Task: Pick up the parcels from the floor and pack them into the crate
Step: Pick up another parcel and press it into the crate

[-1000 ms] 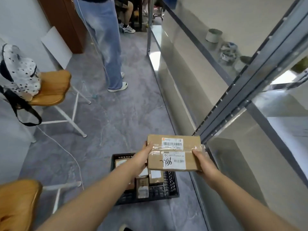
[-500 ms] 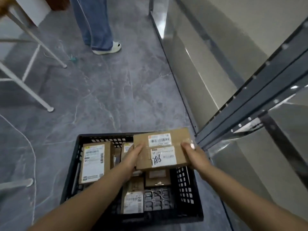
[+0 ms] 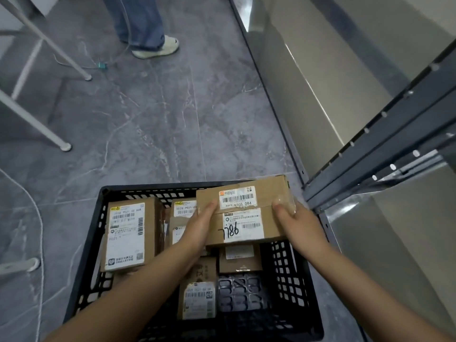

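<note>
Above the far right corner of a black crate (image 3: 153, 188), a brown parcel (image 3: 244, 211) is gripped at either end by the left hand (image 3: 197, 228) and right hand (image 3: 296, 225), over other parcels (image 3: 128, 233) inside.

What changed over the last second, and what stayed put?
The labelled parcel, gripped at its ends by the left hand and right hand, was lowered to over the far right corner of the black crate. Both hands kept their grip; the packed parcels did not move.
</note>
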